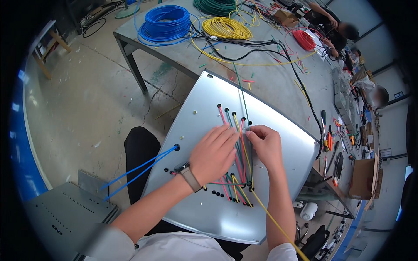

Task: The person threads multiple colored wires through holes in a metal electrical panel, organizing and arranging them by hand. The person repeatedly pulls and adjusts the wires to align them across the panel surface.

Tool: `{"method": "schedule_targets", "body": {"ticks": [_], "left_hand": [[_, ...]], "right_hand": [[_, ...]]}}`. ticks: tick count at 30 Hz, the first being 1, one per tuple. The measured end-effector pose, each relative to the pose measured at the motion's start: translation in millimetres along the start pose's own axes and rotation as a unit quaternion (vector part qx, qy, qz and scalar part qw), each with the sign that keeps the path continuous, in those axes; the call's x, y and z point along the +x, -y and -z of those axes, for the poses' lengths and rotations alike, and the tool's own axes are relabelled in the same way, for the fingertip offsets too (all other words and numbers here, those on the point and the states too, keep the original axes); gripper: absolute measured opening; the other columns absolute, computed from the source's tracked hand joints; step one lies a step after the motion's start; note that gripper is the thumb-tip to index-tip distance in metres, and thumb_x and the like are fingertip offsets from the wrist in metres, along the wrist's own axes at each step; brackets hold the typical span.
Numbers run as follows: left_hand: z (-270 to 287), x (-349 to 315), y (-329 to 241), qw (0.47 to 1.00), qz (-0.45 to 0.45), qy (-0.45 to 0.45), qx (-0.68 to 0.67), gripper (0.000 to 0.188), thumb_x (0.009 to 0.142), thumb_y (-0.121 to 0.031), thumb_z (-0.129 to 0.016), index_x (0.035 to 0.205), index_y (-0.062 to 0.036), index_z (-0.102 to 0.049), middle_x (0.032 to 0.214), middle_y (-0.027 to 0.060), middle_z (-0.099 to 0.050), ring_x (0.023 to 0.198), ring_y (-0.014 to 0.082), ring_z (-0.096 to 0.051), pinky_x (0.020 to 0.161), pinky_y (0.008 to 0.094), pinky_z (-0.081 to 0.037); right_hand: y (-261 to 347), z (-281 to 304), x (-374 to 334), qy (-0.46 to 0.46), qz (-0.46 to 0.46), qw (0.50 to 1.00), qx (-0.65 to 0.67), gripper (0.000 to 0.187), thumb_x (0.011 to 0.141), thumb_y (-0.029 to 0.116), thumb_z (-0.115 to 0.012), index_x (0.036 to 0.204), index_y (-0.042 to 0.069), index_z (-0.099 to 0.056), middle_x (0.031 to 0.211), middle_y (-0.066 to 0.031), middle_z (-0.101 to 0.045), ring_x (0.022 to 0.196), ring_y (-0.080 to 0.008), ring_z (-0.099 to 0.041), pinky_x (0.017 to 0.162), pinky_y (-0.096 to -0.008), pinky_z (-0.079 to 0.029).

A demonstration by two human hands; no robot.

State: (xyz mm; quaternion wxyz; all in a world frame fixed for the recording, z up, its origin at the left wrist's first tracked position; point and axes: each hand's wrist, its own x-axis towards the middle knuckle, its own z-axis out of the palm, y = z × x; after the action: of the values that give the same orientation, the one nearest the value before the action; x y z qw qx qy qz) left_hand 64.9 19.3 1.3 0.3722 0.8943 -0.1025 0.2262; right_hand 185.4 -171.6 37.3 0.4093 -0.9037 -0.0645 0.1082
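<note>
A metal panel [191, 126] with rows of holes lies tilted in front of me, leaning on the workbench edge. Red, green and yellow wires run across it between an upper and a lower group of holes. My left hand [214, 153], a watch [188, 176] on its wrist, rests flat over these wires with fingers stretched out. Beside the upper holes, my right hand [265, 142] pinches a green wire [243, 93], whose free length rises past the panel's top. Two blue wires [143, 165] come out of a hole at the left. A yellow wire [274, 219] trails below my right forearm.
On the workbench [270, 71] lie coils of blue wire [165, 24], yellow wire [226, 28], green wire [215, 5] and red wire [303, 40], plus a black cable bundle [261, 43]. Tools [329, 141] and a cardboard box [363, 178] sit right. Other panels [65, 213] stand lower left. People work beyond.
</note>
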Motion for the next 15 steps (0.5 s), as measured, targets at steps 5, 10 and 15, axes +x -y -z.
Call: {"method": "schedule_targets", "body": {"ticks": [5,10,15], "left_hand": [[-24.1,46.5,19.5,1.000,-0.018,-0.005,0.025,0.052,0.103,-0.013,-0.073,0.153,0.0023,-0.066,0.162,0.0200,-0.064,0.156,0.0434,-0.055,0.131,0.0572,-0.044],[-34.6,62.8,31.0,0.997,-0.032,0.036,0.056,0.053,0.103,-0.011,-0.072,0.155,-0.0012,-0.067,0.168,0.0150,-0.061,0.160,0.0425,-0.051,0.132,0.0578,-0.042],[-37.2,63.9,32.5,0.996,-0.032,0.047,0.067,0.055,0.102,-0.011,-0.072,0.156,-0.0039,-0.066,0.171,0.0132,-0.059,0.161,0.0415,-0.050,0.133,0.0588,-0.041]], "right_hand": [[2.8,-0.5,8.2,0.016,-0.048,0.998,0.029,0.025,0.103,0.016,-0.081,0.113,-0.006,-0.086,0.088,-0.0097,-0.083,0.074,-0.0121,-0.071,0.070,-0.0318,-0.058],[9.0,3.7,7.0,0.030,-0.068,0.993,0.091,0.025,0.106,0.018,-0.080,0.110,-0.006,-0.086,0.078,-0.0040,-0.076,0.064,-0.0072,-0.060,0.060,-0.0296,-0.050],[11.0,4.8,8.6,0.045,-0.081,0.988,0.120,0.021,0.108,0.014,-0.079,0.110,-0.005,-0.087,0.078,-0.0008,-0.074,0.063,-0.0056,-0.058,0.058,-0.0276,-0.047]]}}
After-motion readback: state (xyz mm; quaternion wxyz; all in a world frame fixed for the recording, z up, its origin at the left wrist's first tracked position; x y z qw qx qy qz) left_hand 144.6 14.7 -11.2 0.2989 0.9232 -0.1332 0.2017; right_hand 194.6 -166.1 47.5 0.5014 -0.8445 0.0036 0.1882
